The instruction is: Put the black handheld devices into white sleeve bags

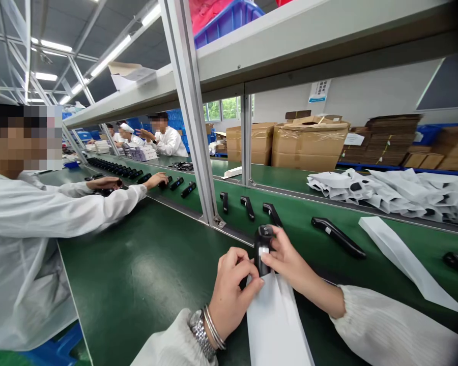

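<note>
A black handheld device (262, 243) with an angled head and a small white label stands upright before me, its lower end inside the mouth of a white sleeve bag (273, 325). My right hand (290, 254) grips the device from the right, thumb near the label. With pinched fingers, my left hand (234, 287) holds the bag's edge at its opening, close against the device. The part of the device inside the bag is hidden. On the green belt beyond lie similar black devices, one of them a long bent device (338, 237).
A white bag (412, 264) lies at right, with a heap of white bags (397, 195) behind. A metal post (193, 112) rises left of my hands beneath a shelf (309, 46). At left a co-worker's sleeve (99, 208) reaches over a row of devices. Cardboard boxes (309, 145) stand behind.
</note>
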Available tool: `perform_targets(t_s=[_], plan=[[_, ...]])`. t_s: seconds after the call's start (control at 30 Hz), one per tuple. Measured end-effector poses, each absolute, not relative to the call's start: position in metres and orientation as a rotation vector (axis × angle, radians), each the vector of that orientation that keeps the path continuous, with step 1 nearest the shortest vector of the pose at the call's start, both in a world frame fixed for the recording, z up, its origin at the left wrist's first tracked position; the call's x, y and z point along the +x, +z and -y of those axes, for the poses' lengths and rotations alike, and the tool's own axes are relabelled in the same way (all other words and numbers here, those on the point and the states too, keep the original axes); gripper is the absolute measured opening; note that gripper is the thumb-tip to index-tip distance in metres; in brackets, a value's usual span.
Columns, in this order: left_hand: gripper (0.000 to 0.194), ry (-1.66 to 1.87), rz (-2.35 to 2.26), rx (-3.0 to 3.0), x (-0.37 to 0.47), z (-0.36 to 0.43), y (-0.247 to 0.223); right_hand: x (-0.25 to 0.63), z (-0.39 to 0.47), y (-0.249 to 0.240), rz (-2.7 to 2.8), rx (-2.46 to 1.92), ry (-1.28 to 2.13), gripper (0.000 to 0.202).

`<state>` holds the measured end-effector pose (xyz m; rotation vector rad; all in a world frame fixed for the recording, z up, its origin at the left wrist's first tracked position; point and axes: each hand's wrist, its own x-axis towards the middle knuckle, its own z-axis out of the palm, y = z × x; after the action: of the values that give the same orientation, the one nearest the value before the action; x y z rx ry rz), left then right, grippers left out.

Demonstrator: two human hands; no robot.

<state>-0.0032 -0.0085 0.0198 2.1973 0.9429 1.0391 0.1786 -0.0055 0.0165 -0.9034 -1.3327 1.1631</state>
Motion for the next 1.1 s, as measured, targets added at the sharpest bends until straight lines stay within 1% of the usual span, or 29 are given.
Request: perform_targets(t_s=[0.03,0.07,0.13,0.2,0.27,0.33,0.4,0.47,0.53,0.57,0.6,0.67,0.73,0.77,0.87,0.93,1.03,1.1], plan=[[0.010,1.080,-0.920,2.159,-0.003,0.010,0.021,0.176,0.009,0.017,1.406,-0.924,1.120,0.035],[0.010,1.133,-0.905,2.114,-0.002,0.010,0.021,0.173,0.013,0.017,1.480,-0.935,1.093,0.026],[0.012,1.249,-0.919,2.012,-0.001,0.011,0.022,0.166,0.020,0.017,1.599,-0.916,1.168,0.030],[0.013,1.321,-0.970,1.922,0.000,0.009,0.023,0.159,0.027,0.017,1.625,-0.841,1.398,0.036],[0.014,1.313,-1.012,1.877,-0.001,0.006,0.022,0.156,0.029,0.021,1.534,-0.826,1.591,0.038],[0.014,1.239,-1.063,1.903,-0.003,0.002,0.019,0.162,0.025,0.030,1.397,-0.927,1.552,0.036],[0.011,1.108,-1.168,2.013,-0.006,-0.003,0.015,0.182,0.014,0.040,1.297,-1.082,1.302,0.034],[0.010,0.926,-1.281,2.143,-0.009,-0.007,0.011,0.215,-0.004,0.050,1.303,-1.233,0.954,0.033],[0.016,0.757,-1.328,2.228,-0.010,-0.009,0.008,0.253,-0.024,0.055,1.437,-1.429,0.506,0.030],[0.016,0.696,-1.322,2.248,-0.010,-0.010,0.007,0.271,-0.033,0.055,1.500,-1.577,0.244,0.030],[0.014,0.657,-1.303,2.255,-0.009,-0.010,0.006,0.286,-0.041,0.054,1.565,-1.720,0.077,0.028],[0.006,0.644,-1.249,2.256,-0.007,-0.009,0.006,0.304,-0.056,0.049,1.633,-1.865,-0.087,0.021],[0.008,0.678,-1.203,2.258,-0.004,-0.008,0.006,0.304,-0.069,0.041,1.677,-1.874,-0.058,0.012],[0.012,0.698,-1.185,2.269,-0.003,-0.007,0.006,0.297,-0.075,0.036,1.698,-1.852,-0.010,0.012],[0.022,0.735,-1.152,2.312,-0.002,-0.005,0.005,0.268,-0.097,0.020,1.736,-1.817,0.158,0.026],[0.026,0.747,-1.139,2.332,-0.003,-0.004,0.005,0.251,-0.112,0.010,1.690,-1.820,0.244,0.035],[0.027,0.750,-1.106,2.366,-0.004,-0.004,0.006,0.241,-0.127,0.000,1.561,-1.800,0.350,0.043],[0.021,0.759,-1.074,2.365,-0.004,-0.004,0.009,0.240,-0.127,-0.004,1.484,-1.724,0.439,0.046]])
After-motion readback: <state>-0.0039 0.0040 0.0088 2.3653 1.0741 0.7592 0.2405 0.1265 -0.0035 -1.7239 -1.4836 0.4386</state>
